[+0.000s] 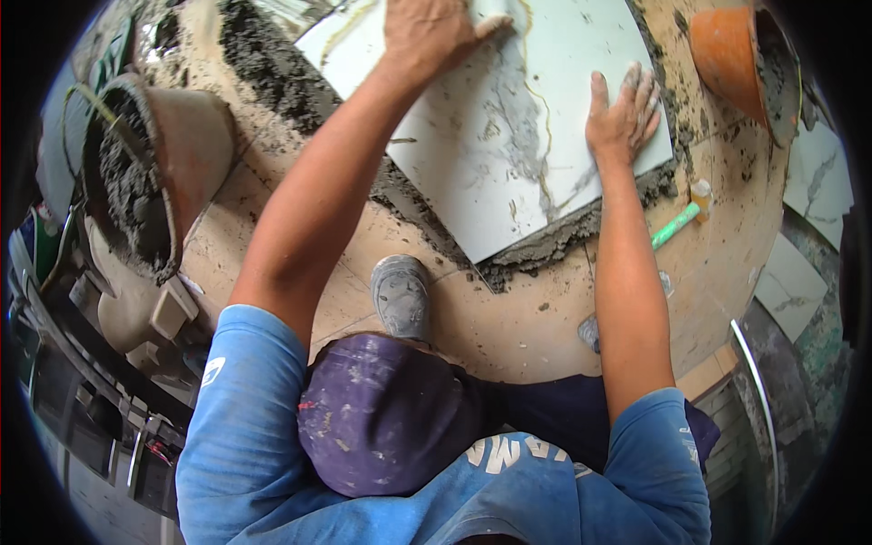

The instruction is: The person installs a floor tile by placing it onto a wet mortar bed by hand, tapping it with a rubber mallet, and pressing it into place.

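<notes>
Brown bucket (pixel 173 163) of grey mortar far left. My left hand (pixel 427 32) is flat, palm down on the white marbled tile (pixel 509 136), which lies on a mortar bed. My right hand (pixel 625 113), fingers spread, presses its right edge. Green-handled mallet (pixel 677 225) just beside; orange bucket (pixel 727 54) top right.

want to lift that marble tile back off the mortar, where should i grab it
Probably by the tile near corner and lower right edge, coming from the person's side. There the tile overhangs its grey mortar bed, so fingers might slip under. Both hands now lie flat on top: left hand at the far edge, right hand near the right edge.
</notes>
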`<state>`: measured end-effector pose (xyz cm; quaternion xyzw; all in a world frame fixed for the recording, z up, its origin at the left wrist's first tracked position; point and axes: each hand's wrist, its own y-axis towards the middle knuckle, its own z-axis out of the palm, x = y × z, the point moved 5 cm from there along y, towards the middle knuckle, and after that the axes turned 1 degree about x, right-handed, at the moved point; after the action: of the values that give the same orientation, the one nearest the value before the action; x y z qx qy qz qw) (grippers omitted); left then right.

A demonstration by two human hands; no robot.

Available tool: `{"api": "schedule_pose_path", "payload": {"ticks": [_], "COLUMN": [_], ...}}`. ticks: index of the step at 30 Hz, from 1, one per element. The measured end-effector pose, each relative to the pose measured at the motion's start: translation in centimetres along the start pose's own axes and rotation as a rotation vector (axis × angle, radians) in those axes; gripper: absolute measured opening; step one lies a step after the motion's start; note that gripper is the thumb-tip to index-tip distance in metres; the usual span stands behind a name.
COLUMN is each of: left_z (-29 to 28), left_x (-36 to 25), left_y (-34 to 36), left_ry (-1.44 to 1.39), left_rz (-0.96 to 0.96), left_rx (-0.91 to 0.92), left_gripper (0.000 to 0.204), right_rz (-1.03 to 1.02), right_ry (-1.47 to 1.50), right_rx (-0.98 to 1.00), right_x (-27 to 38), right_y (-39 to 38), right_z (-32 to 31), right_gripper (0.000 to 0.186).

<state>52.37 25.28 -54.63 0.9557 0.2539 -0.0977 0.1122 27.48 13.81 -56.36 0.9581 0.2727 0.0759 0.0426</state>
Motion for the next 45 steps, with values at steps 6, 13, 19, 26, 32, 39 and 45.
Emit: {"api": "schedule_pose_path", "payload": {"ticks": [6,13,19,26,32,39,45], "left_z": [-5.6,-6.8,-6.1,-2.8,-1.0,-1.3,-1.2], "left_x": [-1.7,2.2,1.6,-0.4,-2.1,-2.2,-2.6], "left_y": [-9.5,-14.8,-9.5,1.7,4.0,4.4,4.5], "left_ry": [-0.242,-0.194,-0.166,-0.141,-0.12,-0.046,0.01], "left_rz": [0.053,-0.088,-0.206,0.148,0.175,0.147,0.104], "left_rx": [-0.045,0.091,0.406,0.183,0.23,0.356,0.466], "left_gripper": [0.07,0.076,0.079,0.093,0.096,0.107,0.114], "right_rz": [0.028,0.019,0.036,0.026,0.028,0.036,0.217], "right_ry": [-0.124,-0.081,-0.132,-0.106,-0.111,-0.102,0.249], "right_rx": [0.029,0.049,0.057,0.06,0.095,0.105,-0.029], "right_x": [-2.2,-0.4,-1.0,-0.1,-0.2,0.4,-3.1], "right_y": [-0.7,-1.1,-1.1,-0.7,-0.5,-0.4,-1.2], "right_z": [0.3,0.1,-0.3,-0.6,-1.4,-1.8,-3.8], "right_gripper": [0.079,0.078,0.077,0.077,0.079,0.079,0.071]}}
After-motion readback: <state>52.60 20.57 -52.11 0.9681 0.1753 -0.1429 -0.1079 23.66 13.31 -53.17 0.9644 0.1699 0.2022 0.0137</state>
